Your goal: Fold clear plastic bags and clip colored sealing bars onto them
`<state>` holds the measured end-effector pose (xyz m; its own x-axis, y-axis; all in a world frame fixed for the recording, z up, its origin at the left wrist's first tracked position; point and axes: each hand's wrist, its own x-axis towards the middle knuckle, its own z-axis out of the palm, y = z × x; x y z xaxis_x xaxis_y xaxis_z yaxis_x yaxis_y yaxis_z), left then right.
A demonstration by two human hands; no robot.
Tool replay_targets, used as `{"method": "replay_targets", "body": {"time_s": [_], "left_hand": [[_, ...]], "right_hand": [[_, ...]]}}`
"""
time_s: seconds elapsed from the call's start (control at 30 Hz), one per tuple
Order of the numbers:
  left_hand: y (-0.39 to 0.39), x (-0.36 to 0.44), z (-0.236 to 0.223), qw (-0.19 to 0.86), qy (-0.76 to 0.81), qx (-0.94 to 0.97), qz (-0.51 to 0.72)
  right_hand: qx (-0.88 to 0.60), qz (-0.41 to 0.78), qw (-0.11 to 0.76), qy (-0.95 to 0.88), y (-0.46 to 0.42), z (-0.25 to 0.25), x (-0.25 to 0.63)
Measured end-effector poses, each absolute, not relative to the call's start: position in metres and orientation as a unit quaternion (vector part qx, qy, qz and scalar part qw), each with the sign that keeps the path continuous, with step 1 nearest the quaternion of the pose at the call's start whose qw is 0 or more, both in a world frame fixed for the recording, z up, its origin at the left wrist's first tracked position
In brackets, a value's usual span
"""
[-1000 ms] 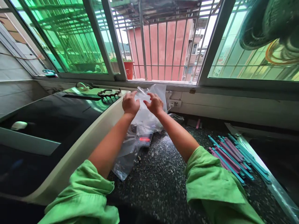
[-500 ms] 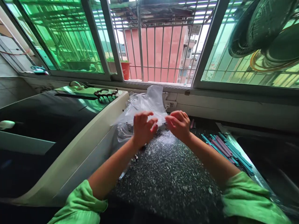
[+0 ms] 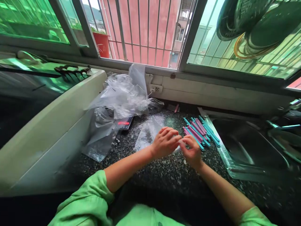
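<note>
A clear plastic bag (image 3: 146, 133) lies on the speckled dark countertop and runs under my hands. My left hand (image 3: 166, 142) has its fingers bent over the bag's edge. Close against it, my right hand (image 3: 191, 151) pinches a whitish bit of the plastic between thumb and forefinger. Just beyond my right hand is a loose heap of turquoise and pink flat sticks (image 3: 199, 130). A pile of crumpled clear plastic bags (image 3: 124, 94) sits at the back left of the counter.
A dark phone-like device (image 3: 125, 123) with a red bar shows partly under the bag pile. To the right is a metal sink (image 3: 249, 144). A white appliance (image 3: 51, 125) with a dark glass top borders the left. At the back, an outlet (image 3: 156, 88) is on the wall below the barred window.
My view has turned down and right. My hands, earlier apart by the bag pile, are now together nearer me, gripping a clear plastic bag beside the sticks.
</note>
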<state>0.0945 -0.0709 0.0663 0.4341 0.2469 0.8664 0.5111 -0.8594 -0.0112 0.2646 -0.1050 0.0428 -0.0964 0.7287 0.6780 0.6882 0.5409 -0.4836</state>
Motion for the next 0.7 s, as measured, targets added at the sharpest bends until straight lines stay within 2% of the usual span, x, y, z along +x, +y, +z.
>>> {"method": "replay_targets", "body": {"time_s": [0.1, 0.2, 0.47, 0.6, 0.7], "left_hand": [[-0.062, 0.077, 0.06, 0.077, -0.288, -0.806, -0.511], [-0.053, 0.043, 0.047, 0.059, -0.373, -0.771, -0.513], [-0.08, 0.019, 0.01, -0.01, -0.339, -0.912, -0.23], [-0.104, 0.027, 0.016, -0.025, -0.376, -0.91, -0.171], [-0.101, 0.029, 0.029, -0.07, -0.404, -0.894, -0.178]], "right_hand": [[-0.53, 0.087, 0.493, -0.684, -0.09, 0.036, 0.281], [-0.591, 0.106, 0.489, -0.633, -0.077, 0.03, 0.296], [-0.686, 0.101, 0.437, -0.573, -0.064, 0.026, 0.315], [-0.697, 0.083, 0.428, -0.569, -0.058, 0.024, 0.319], [-0.683, 0.092, 0.421, -0.59, -0.056, 0.022, 0.319]]}}
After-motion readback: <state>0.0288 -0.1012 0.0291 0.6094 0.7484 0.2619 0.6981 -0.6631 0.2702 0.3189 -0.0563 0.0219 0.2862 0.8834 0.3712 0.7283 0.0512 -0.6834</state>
